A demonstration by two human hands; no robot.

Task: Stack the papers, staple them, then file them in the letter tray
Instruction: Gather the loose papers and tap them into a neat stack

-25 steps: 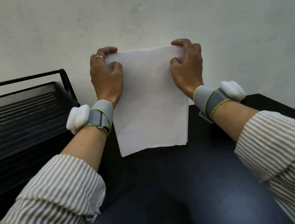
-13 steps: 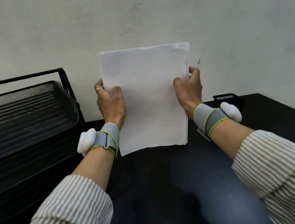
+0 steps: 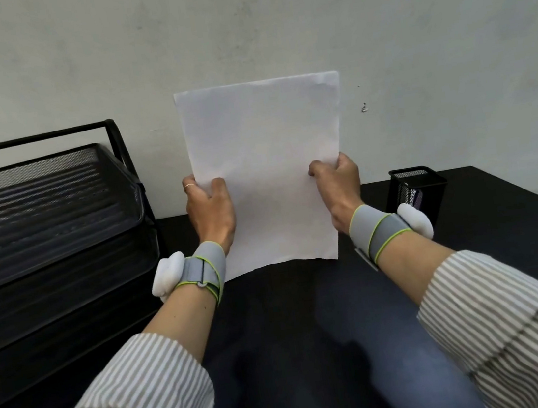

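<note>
papers held upright over the black table, before the wall.
left hand closed on the edge at 9 o'clock, right hand closed on the edge at 3 o'clock; letter tray at 9 o'clock, mesh cup at 3 o'clock.

Fingers and desk edges lost behind a raised stack of papers

Behind the papers, the fingers of the left hand and right hand go unseen beyond each grip; the sheet count cannot be told. Left of the grip, the letter tray runs off frame; the mesh cup is part-hidden by the right wristband.
</note>
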